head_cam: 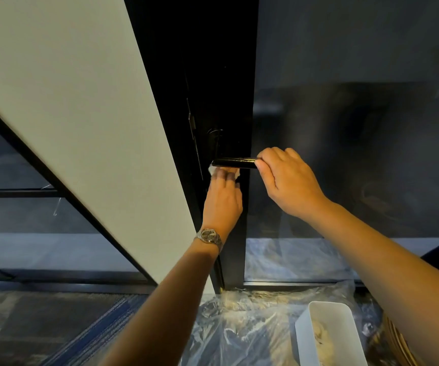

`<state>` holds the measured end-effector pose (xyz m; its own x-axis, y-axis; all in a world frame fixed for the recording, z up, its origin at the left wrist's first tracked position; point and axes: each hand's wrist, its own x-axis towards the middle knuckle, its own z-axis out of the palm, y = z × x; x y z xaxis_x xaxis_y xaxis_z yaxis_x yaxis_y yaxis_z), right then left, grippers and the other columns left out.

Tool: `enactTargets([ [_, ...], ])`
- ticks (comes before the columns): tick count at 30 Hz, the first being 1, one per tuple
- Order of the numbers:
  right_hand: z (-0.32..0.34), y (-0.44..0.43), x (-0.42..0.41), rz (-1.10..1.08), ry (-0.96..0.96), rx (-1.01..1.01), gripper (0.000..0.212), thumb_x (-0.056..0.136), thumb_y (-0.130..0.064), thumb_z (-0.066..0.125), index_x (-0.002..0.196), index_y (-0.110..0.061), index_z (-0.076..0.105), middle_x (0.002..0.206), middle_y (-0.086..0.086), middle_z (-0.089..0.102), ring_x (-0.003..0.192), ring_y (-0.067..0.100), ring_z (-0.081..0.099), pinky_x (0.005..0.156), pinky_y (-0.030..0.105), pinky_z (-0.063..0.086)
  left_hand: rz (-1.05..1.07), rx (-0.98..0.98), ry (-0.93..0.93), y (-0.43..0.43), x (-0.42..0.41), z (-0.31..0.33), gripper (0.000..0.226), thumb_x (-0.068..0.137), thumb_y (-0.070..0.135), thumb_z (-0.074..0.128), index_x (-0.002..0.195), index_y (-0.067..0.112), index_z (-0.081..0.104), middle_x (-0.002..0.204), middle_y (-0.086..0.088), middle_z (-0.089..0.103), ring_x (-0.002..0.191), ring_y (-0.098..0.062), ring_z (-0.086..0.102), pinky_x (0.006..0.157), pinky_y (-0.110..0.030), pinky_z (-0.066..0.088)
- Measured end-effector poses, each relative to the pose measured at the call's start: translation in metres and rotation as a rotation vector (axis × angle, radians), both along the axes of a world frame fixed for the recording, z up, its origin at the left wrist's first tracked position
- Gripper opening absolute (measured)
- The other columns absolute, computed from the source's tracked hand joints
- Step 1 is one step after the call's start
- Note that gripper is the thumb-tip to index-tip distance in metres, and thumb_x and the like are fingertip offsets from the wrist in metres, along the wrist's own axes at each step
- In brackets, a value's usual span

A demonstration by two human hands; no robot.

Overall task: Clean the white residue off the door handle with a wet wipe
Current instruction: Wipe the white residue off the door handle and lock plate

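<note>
A black lever door handle [232, 163] sticks out horizontally from the dark door frame [221, 107]. My right hand [287, 178] grips the handle's free right end between thumb and fingers. My left hand [223, 199], with a metal watch on the wrist, is just under the handle's left end. It presses a white wet wipe [213, 170] up against the underside of the handle. Most of the wipe is hidden behind the fingers. No white residue shows on the visible top of the handle.
A white wall panel [86, 128] stands left of the door frame, and dark glass [358, 128] fills the right. Clear plastic sheeting [252, 326] covers the floor below. A white rectangular bin [302, 331] with crumpled material inside sits on the sheeting at the lower right.
</note>
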<state>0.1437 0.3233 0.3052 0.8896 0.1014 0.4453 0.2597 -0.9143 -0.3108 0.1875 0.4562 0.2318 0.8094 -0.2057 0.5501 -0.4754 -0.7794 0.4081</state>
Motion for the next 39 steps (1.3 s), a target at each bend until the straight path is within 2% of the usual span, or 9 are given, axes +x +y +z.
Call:
enactTargets([
  [3,-0.001,-0.001,0.001,0.003,-0.002,-0.002,0.031,0.099,-0.032,0.030,0.107,-0.014,0.054,0.100,0.001,0.058,0.085,0.009,0.038,0.066,0.024,0.035,0.176,-0.365,0.177,-0.013,-0.001,0.005,0.034,0.091,0.020,0.052,0.119,0.001,0.049,0.135,-0.016,0.039,0.116,-0.020,0.046,0.088,-0.024,0.046],
  [7,-0.001,-0.002,0.002,0.002,0.009,-0.003,0.031,0.099,-0.032,0.030,0.108,-0.014,0.054,0.101,0.001,0.058,0.086,0.009,0.038,0.067,0.023,0.035,0.229,-0.337,0.234,-0.013,0.006,0.015,0.038,0.090,0.020,0.055,0.119,-0.002,0.046,0.126,-0.019,0.043,0.110,-0.027,0.048,0.085,-0.027,0.048],
  [12,0.001,0.000,-0.001,0.001,0.020,0.000,0.031,0.098,-0.031,0.030,0.108,-0.014,0.054,0.102,0.001,0.058,0.086,0.009,0.038,0.068,0.023,0.037,0.253,-0.545,0.494,-0.003,0.002,0.018,0.049,0.089,0.034,0.055,0.122,-0.001,0.041,0.111,-0.017,0.057,0.084,-0.023,0.060,0.059,-0.018,0.043],
  [17,0.004,-0.001,-0.001,0.003,0.049,-0.003,0.032,0.099,-0.033,0.028,0.108,-0.015,0.053,0.101,-0.001,0.056,0.086,0.009,0.038,0.068,0.022,0.034,0.133,-0.447,0.357,0.005,0.000,0.032,0.024,0.092,0.010,0.049,0.114,0.002,0.055,0.123,-0.010,0.047,0.088,-0.015,0.055,0.081,-0.018,0.048],
  [21,0.004,0.000,-0.002,-0.002,0.064,-0.014,0.032,0.099,-0.033,0.027,0.109,-0.016,0.053,0.101,-0.002,0.056,0.086,0.008,0.038,0.068,0.021,0.033,0.089,-0.336,0.372,0.014,0.005,0.038,0.026,0.091,-0.001,0.046,0.114,0.005,0.056,0.117,-0.009,0.053,0.077,-0.006,0.051,0.065,-0.002,0.041],
  [24,0.006,0.000,-0.003,-0.002,0.073,-0.014,0.032,0.099,-0.034,0.027,0.109,-0.017,0.052,0.101,-0.003,0.055,0.086,0.008,0.038,0.068,0.020,0.034,0.122,-0.313,0.311,0.017,0.011,0.046,0.021,0.089,0.001,0.053,0.109,0.002,0.058,0.105,-0.012,0.058,0.088,-0.020,0.060,0.075,-0.010,0.041],
  [28,0.006,0.000,-0.003,0.004,0.071,-0.009,0.032,0.099,-0.034,0.028,0.108,-0.017,0.052,0.101,-0.003,0.055,0.086,0.008,0.038,0.069,0.021,0.035,0.153,-0.188,0.224,0.019,0.018,0.052,0.022,0.087,0.002,0.056,0.109,0.001,0.056,0.114,-0.016,0.054,0.094,-0.030,0.060,0.079,-0.022,0.045],
  [33,0.007,-0.001,-0.003,0.009,0.062,-0.008,0.033,0.098,-0.034,0.027,0.109,-0.016,0.053,0.102,-0.002,0.057,0.087,0.008,0.039,0.069,0.022,0.040,0.233,-0.162,0.282,0.021,0.016,0.050,0.028,0.089,0.006,0.055,0.116,0.001,0.054,0.118,-0.018,0.054,0.103,-0.033,0.058,0.085,-0.031,0.048],
  [39,0.008,-0.002,-0.003,0.013,0.076,-0.013,0.033,0.098,-0.034,0.027,0.111,-0.016,0.052,0.104,-0.002,0.057,0.089,0.007,0.039,0.071,0.021,0.042,0.229,-0.274,0.320,0.010,0.013,0.048,0.029,0.089,0.001,0.053,0.118,0.001,0.054,0.118,-0.017,0.056,0.107,-0.030,0.057,0.090,-0.028,0.047],
])
